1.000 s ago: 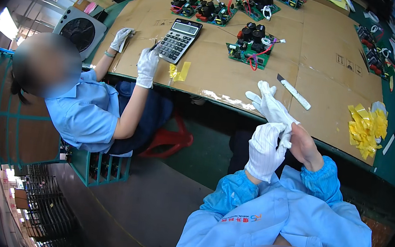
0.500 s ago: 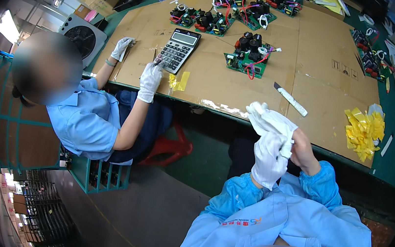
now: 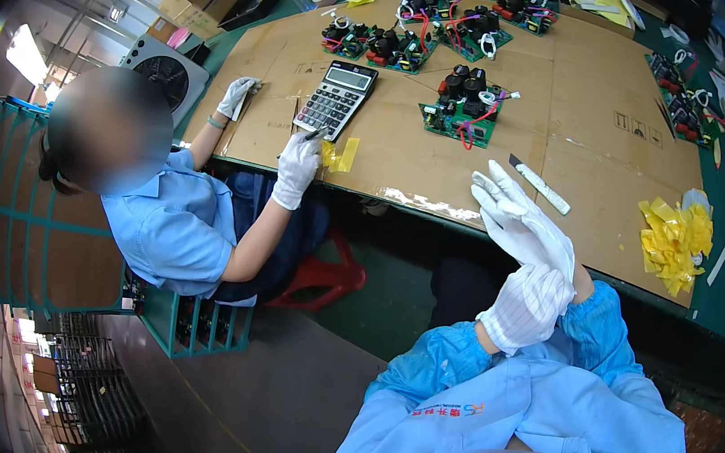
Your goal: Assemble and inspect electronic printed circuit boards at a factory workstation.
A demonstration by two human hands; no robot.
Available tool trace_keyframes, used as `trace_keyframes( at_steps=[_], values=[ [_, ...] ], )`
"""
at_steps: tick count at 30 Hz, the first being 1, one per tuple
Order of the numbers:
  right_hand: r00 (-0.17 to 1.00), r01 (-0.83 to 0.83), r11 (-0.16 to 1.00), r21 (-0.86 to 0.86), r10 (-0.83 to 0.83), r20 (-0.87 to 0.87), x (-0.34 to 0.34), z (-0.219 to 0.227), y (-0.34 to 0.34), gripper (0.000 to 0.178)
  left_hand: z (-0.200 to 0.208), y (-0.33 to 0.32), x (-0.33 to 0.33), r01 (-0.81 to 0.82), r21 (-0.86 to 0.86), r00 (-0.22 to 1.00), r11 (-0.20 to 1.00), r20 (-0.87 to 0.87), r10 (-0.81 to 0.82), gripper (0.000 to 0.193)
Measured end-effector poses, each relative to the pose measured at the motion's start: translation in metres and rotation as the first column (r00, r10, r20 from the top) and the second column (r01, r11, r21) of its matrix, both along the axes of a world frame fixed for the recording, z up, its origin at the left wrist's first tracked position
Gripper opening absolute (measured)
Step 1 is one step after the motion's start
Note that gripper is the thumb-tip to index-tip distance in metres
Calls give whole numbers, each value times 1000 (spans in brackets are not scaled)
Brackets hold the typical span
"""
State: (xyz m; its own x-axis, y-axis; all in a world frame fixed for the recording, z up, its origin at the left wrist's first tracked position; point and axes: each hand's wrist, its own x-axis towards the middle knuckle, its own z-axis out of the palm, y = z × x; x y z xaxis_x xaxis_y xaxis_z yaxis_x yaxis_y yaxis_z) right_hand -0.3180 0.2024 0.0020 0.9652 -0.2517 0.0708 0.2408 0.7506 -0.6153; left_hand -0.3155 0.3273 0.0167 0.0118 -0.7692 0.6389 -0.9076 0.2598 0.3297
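Both hands gloved in white, raised together in front of the near edge of the cardboard-covered surface (image 3: pixel 591 137). Left hand (image 3: pixel 527 303) lower, fingers curled around the wrist of the right hand (image 3: pixel 521 223), gripping the glove cuff there. Right hand now upright with fingers spread and pointing up toward the craft knife (image 3: pixel 540 184); half a second ago bent over and folded down against the left hand, a second ago stretched out flat above it. Nothing pinched between the right fingers; glove pulled on more fully than before.

Craft knife lying on the surface just beyond the right fingertips, unmoved. Heap of yellow tape scraps (image 3: pixel 674 240) to the right of the knife, green circuit board (image 3: pixel 465 105) with black parts and red wires to its left, farther back.

Well left of the knife, a co-worker's gloved hand (image 3: pixel 297 166) holding a pen at the calculator (image 3: pixel 335 100), much as before; other gloved hand (image 3: pixel 235 96) resting flat farther left.
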Motion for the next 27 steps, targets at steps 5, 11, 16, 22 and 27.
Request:
trace_keyframes(
  at_steps=[5, 11, 16, 22, 27],
  values=[
    [989, 115, 985, -132, -125, -76, -14, 26, 1, 72, 1, -5, -4, 70, -82, 995, 994, -64, -76, 38],
    [961, 142, 791, -595, -254, -108, -24, 22, -34, 48, 6, -16, 0, 120, 53, 992, 991, -50, -117, 37],
    [732, -96, -460, -883, -633, 250, -15, 0, -61, 35, -2, -16, 21, 120, 130, 987, 984, -126, -103, 37],
    [768, -290, -487, -824, -633, 103, -4, -6, -66, 37, 8, -26, 24, 154, 65, 982, 986, -123, -145, 37],
    [823, -401, -477, -782, -563, -79, -29, 28, -85, 41, 5, -27, 49, -79, 57, 994, 995, -73, 83, 36]
  ],
)
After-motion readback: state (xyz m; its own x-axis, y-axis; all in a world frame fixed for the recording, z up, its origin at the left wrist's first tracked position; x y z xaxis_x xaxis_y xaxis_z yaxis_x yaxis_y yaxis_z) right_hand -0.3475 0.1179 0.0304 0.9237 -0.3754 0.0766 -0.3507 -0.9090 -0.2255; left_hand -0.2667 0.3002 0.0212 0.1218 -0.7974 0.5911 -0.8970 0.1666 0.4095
